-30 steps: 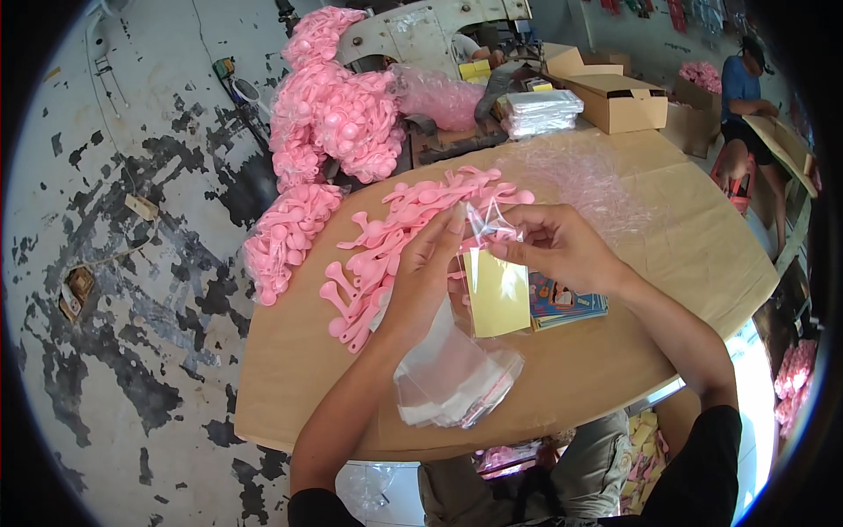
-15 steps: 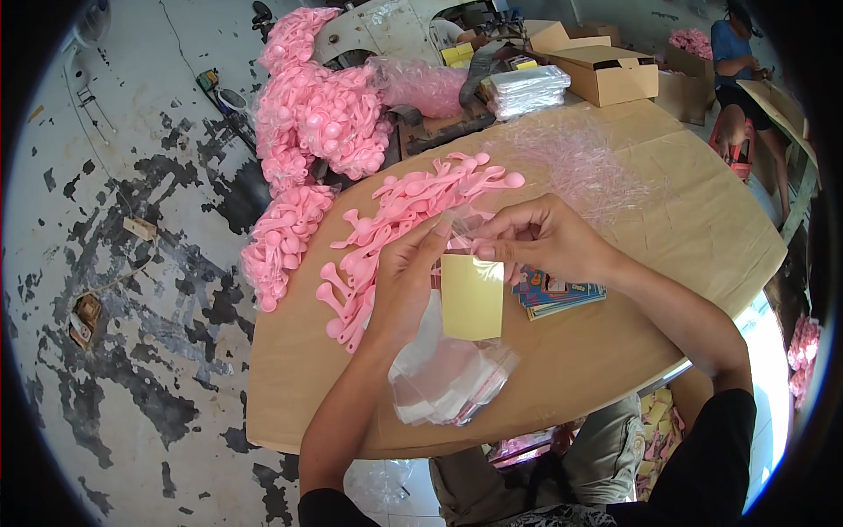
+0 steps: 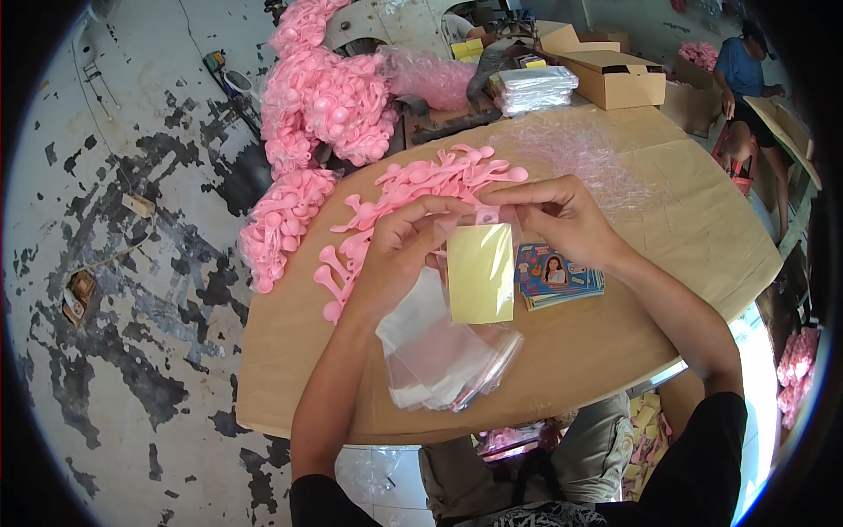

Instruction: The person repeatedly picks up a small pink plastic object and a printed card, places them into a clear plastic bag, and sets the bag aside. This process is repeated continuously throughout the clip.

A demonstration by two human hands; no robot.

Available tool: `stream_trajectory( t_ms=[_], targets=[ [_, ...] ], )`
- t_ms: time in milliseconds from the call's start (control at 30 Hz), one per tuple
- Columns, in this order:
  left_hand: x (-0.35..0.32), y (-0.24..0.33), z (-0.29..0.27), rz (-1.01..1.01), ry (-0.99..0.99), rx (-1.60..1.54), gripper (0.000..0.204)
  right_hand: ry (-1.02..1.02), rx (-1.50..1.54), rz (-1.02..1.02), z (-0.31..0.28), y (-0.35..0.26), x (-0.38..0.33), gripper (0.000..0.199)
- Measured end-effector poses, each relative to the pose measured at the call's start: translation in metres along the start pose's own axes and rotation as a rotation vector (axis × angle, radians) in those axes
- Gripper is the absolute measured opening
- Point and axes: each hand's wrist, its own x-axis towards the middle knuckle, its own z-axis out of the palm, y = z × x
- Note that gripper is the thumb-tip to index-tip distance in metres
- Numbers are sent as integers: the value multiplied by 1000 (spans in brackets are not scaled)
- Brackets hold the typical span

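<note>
A clear plastic bag (image 3: 442, 230) with a pale yellow card (image 3: 480, 274) in it hangs upright between my hands. My left hand (image 3: 406, 250) pinches its upper left side. The fingers of my right hand (image 3: 569, 221) are closed at its upper right corner. A small pink piece (image 3: 486, 214) shows at the bag's top between my fingertips. Below lies a fanned stack of clear bags (image 3: 439, 360) on the table. Beside my right hand sits a pile of blue printed cards (image 3: 560, 279). Pink plastic spoons (image 3: 421, 184) lie heaped beyond my left hand.
Thin clear strips (image 3: 580, 162) spread over the brown-covered table (image 3: 694, 228). Bulging bags of pink spoons (image 3: 329, 105) stand at its far left edge. A stack of packed clear bags (image 3: 533, 90) and a cardboard box (image 3: 615, 79) are at the back. A person (image 3: 742, 70) sits far right.
Both hands have risen slightly, and the fingers have shifted along the bag's top. The yellow card now faces up more fully. More of the blue cards shows. The seated person has moved an arm.
</note>
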Motion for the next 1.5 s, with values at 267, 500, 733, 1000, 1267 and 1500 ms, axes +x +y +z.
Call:
stream_trajectory(
  t_ms=[267,500,733,1000,1267,1500],
  targets=[
    [-4,8,-11,92,-174,208,15,-207,-303,-402,-13,-11,6,28],
    [-12,14,-4,3,-220,157,14,-144,-523,-511,-21,-26,11,30],
    [-11,9,0,92,-156,149,29,-172,-299,100,-2,-42,-2,30],
    [-19,27,-52,92,-219,222,32,-864,-748,684,-79,-155,-35,27],
    [-45,11,-54,-70,-513,553,21,-515,-894,132,35,-71,-17,36],
    [-47,8,-54,-213,-577,591,21,-615,-498,355,53,-26,-4,29]
  ],
)
